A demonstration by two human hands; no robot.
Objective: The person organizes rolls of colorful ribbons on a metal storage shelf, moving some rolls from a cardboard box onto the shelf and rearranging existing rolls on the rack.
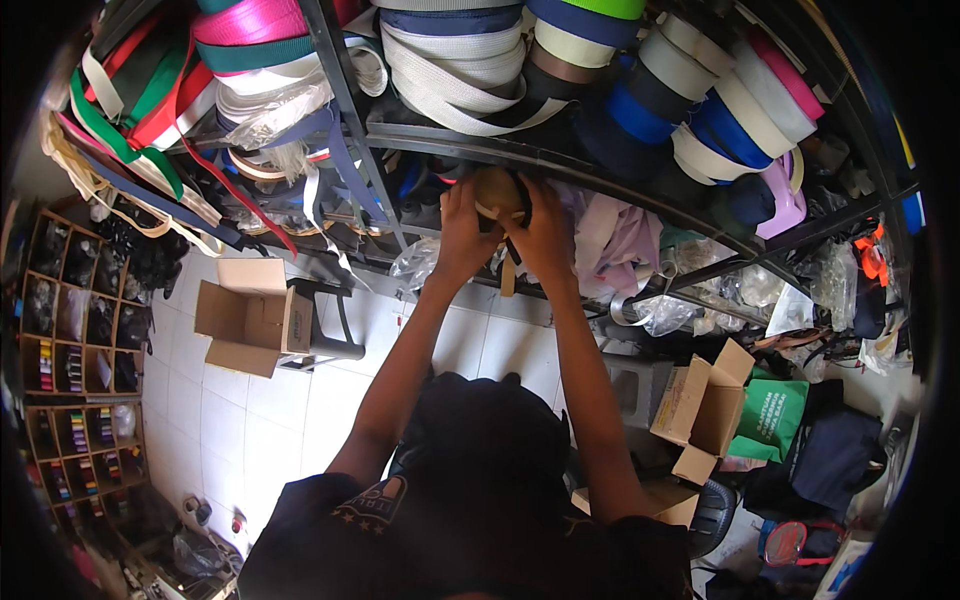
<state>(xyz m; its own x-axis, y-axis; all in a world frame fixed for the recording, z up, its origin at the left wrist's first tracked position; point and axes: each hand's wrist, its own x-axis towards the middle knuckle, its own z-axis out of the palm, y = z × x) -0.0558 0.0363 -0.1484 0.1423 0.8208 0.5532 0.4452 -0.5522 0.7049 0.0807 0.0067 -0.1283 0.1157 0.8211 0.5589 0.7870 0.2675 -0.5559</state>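
Observation:
Both arms reach ahead to the lower level of a black metal rack. Between my hands is a tan roll of webbing with a dark band along its right side. My left hand grips the roll's left side, fingers curled over it. On the opposite side my right hand is wrapped round it, and the thumbs nearly meet at the near edge. A short tan strap end hangs below the hands. Lilac fabric is bunched just right of my right hand. Clear plastic lies left of my left wrist.
Overhead, the rack's beam carries several webbing rolls. Loose straps dangle at the left. An open cardboard box sits on a dark stool; another box stands right, beside a green bag. Wooden cubbyholes line the far left.

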